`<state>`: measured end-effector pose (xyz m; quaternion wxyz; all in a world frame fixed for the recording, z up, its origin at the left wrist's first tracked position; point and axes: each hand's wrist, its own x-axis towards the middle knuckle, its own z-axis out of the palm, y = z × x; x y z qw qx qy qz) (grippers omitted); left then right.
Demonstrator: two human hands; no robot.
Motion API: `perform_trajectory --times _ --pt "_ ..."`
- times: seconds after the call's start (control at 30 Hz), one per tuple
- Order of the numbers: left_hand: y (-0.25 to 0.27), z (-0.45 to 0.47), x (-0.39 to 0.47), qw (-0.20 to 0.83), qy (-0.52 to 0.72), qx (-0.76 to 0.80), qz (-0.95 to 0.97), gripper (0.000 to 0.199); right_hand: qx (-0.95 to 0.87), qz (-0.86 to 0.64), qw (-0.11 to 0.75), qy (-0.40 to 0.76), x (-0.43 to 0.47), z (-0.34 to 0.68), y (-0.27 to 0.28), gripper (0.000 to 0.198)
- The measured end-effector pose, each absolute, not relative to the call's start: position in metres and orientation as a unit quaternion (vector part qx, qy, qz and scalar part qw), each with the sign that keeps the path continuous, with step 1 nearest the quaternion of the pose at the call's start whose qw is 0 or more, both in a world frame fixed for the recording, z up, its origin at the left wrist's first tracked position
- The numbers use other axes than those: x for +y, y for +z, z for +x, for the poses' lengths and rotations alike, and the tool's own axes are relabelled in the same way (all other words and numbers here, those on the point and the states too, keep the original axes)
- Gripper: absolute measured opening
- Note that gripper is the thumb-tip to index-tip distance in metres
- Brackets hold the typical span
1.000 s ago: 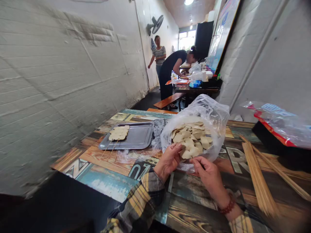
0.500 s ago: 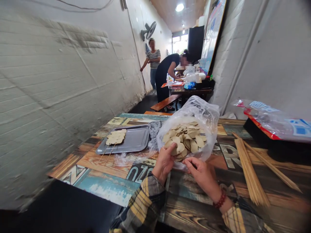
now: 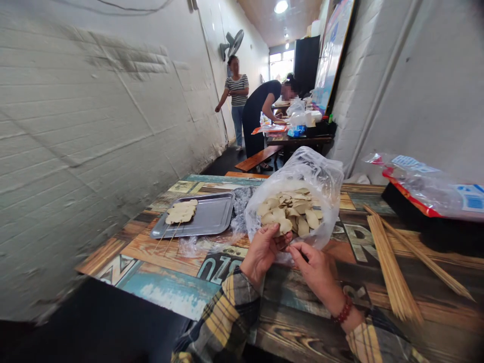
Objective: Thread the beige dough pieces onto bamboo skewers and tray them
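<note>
A translucent plastic bag lies open, full of thin, pale beige food slices. At its near edge my left hand is closed, thumb on top, on one or more of those slices. Just right of it, my right hand, with a red bead bracelet at the wrist, pinches thumb and forefinger together close to the left fingertips. What sits in that pinch is too small to make out. On a metal tray to the left rest slices threaded on thin sticks, the stick ends poking over the near rim.
Bamboo skewers lie in a bundle on the patterned table, right of my hands. Behind them is a black container with clear, red-edged packaging. Crumpled plastic sits beside the tray. Two people are farther back, one bending over another table.
My left hand has shifted slightly right, and its fingers have curled in nearer to my right fingertips. The right hand has hardly moved. The standing person's arm has come slightly away from the wall.
</note>
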<state>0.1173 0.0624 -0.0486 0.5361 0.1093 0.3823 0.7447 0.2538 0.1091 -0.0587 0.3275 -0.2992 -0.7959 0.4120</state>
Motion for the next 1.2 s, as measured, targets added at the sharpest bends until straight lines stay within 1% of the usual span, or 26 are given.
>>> perform_trajectory --times 0.27,0.53,0.83,0.97,1.1,1.2 --pt "-0.049 0.125 0.064 0.507 0.756 0.398 0.113 0.032 -0.801 -0.308 0.342 0.383 0.110 0.253 -0.060 0.032" --pt "-0.050 0.131 0.064 0.500 0.750 0.411 0.136 0.036 -0.795 -0.314 0.347 0.386 0.110 0.254 -0.060 0.033" --pt "-0.053 0.144 0.067 0.475 0.756 0.424 0.152 0.034 -0.788 -0.318 0.349 0.395 0.113 0.256 -0.065 0.035" --pt "-0.052 0.136 0.067 0.487 0.755 0.416 0.138 0.037 -0.781 -0.317 0.339 0.418 0.115 0.257 -0.070 0.036" --pt "-0.048 0.117 0.065 0.470 0.780 0.399 0.109 0.042 -0.778 -0.314 0.342 0.423 0.114 0.257 -0.065 0.038" --pt "-0.047 0.104 0.064 0.462 0.796 0.379 0.094 0.039 -0.788 -0.311 0.328 0.419 0.109 0.257 -0.059 0.036"
